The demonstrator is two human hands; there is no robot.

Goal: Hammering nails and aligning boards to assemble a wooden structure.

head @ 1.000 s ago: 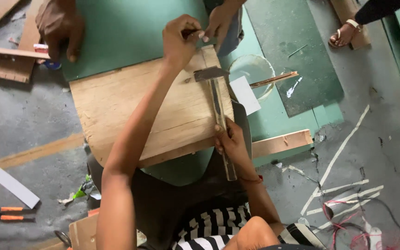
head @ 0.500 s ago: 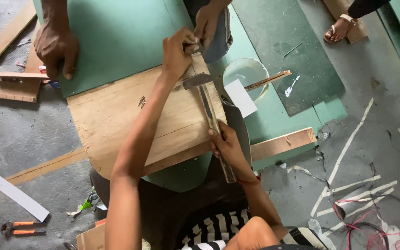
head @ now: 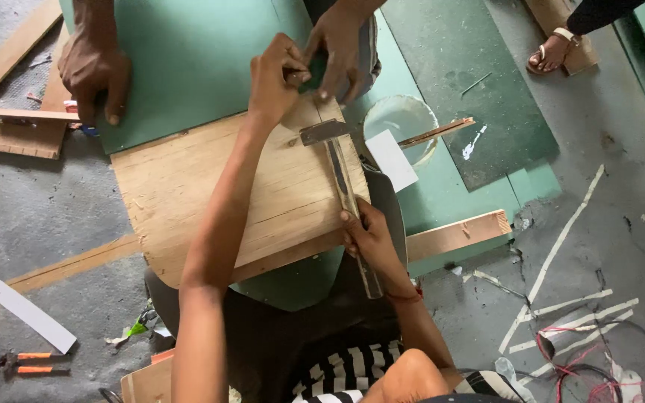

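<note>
At far left, a co-worker's hand (head: pixel 95 71) presses flat on a green board (head: pixel 188 60). Just right of it, our left hand (head: pixel 276 75) pinches something small at the far edge of a wooden plank (head: pixel 188 194) that overlaps the green board; what it pinches is too small to tell. A second co-worker's hand (head: pixel 343 52) touches down beside ours. Further right, our right hand (head: pixel 367 239) grips the handle of a hammer (head: pixel 341 175), its metal head resting on the plank near our left hand.
</note>
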